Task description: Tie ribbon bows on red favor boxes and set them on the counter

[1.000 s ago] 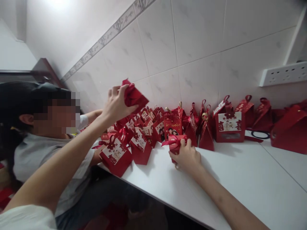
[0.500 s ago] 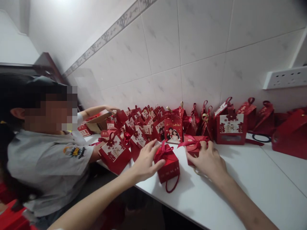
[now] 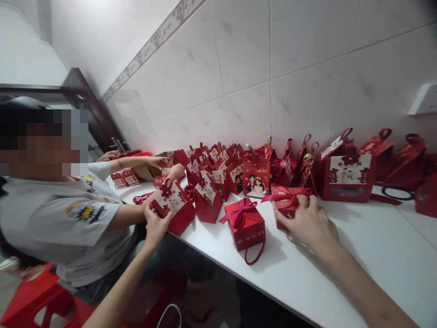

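Observation:
My left hand (image 3: 155,223) grips the near corner of a red gift box with a white picture label (image 3: 173,206) at the white counter's front edge. My right hand (image 3: 309,223) rests with curled fingers on a small red box tied with a red ribbon (image 3: 287,202). Between the two hands stands another small red ribboned box (image 3: 246,224), untouched, its cord loop hanging toward the counter edge. Several more red gift boxes (image 3: 218,171) crowd the counter behind.
A person in a grey T-shirt (image 3: 64,223) sits at the left, their hands (image 3: 175,171) among the far boxes. Larger red boxes (image 3: 348,177) line the tiled wall (image 3: 273,68). A black ring (image 3: 398,193) lies at right. Bare white counter (image 3: 341,264) spreads near me. Red stools (image 3: 34,296) stand below.
My left hand set the small ribboned box down between my hands, let go and moved left onto the labelled box. My right hand stayed on its ribboned box.

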The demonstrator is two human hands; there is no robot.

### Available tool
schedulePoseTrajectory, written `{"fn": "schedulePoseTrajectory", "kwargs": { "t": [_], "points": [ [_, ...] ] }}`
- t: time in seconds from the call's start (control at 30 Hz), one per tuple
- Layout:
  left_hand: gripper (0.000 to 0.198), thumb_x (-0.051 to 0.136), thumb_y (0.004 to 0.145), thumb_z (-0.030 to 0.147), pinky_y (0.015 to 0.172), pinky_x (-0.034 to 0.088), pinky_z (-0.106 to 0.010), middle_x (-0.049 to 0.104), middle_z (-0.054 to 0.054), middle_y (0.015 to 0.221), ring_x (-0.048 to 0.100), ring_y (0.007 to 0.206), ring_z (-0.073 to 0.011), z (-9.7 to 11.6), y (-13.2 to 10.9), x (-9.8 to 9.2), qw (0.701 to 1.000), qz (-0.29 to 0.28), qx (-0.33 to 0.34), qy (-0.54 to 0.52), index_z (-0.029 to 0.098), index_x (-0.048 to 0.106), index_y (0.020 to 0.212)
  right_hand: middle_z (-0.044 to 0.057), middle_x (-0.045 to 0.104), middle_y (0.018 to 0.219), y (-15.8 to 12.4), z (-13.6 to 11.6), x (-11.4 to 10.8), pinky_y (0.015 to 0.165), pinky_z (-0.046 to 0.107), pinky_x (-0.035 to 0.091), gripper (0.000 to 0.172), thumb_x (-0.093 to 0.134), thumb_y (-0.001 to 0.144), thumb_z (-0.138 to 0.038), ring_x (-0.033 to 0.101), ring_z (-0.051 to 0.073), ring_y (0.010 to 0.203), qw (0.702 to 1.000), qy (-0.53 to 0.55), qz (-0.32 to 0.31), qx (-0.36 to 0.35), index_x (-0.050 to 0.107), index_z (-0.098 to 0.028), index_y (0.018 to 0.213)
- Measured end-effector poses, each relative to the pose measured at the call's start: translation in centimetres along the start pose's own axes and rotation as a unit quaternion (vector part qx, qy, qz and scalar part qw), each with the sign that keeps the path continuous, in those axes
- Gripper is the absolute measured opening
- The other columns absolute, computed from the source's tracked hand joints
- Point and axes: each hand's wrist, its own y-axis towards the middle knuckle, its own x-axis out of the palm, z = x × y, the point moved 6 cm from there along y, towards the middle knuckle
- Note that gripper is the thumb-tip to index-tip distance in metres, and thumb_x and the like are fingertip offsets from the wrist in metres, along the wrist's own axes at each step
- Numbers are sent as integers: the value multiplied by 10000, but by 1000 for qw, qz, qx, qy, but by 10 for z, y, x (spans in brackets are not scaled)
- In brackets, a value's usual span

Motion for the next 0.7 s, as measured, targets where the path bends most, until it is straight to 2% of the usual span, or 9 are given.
{"fn": "schedulePoseTrajectory", "kwargs": {
  "t": [0.17,0.3,0.4,0.47,0.57,0.7],
  "points": [
    [617,662,629,412,1066,317,-523,460,-104,1123,400,1197,-325,4,5,21,998,-17,17,-54,158,437,1144,165,450,1020,-1,1,-2,681,383,438,529,519,813,-487,502,316,912,999,9,25,-26,479,-146,1215],
    [585,653,643,390,1048,333,-528,453,-125,1104,427,1151,-321,13,11,56,995,-20,24,-90,145,422,1121,165,456,1018,0,2,1,688,397,446,529,531,807,-486,511,321,908,999,16,33,-36,485,-153,1215],
    [588,630,678,371,1073,310,-501,431,-143,1169,402,1194,-310,21,18,84,993,-17,24,-118,147,385,1164,170,463,1038,1,3,2,699,408,450,531,544,798,-478,514,325,916,998,16,37,-39,484,-157,1216],
    [565,605,705,352,1084,300,-486,419,-148,1203,388,1222,-299,23,24,96,991,-15,20,-134,155,371,1180,171,465,1051,1,3,3,704,409,450,517,542,798,-474,515,326,926,999,15,35,-38,490,-160,1206],
    [534,604,713,349,1064,324,-492,445,-137,1189,419,1205,-295,20,31,102,988,-14,9,-153,174,384,1168,177,462,1064,2,4,4,707,405,450,500,537,799,-473,515,330,942,999,14,33,-36,504,-156,1183],
    [549,622,708,409,1057,339,-493,506,-125,1156,475,1164,-294,13,25,97,985,-30,12,-170,174,422,1163,166,456,1049,2,4,6,708,397,448,512,565,772,-482,516,327,940,998,23,37,-45,510,-160,1165]
  ]
}}
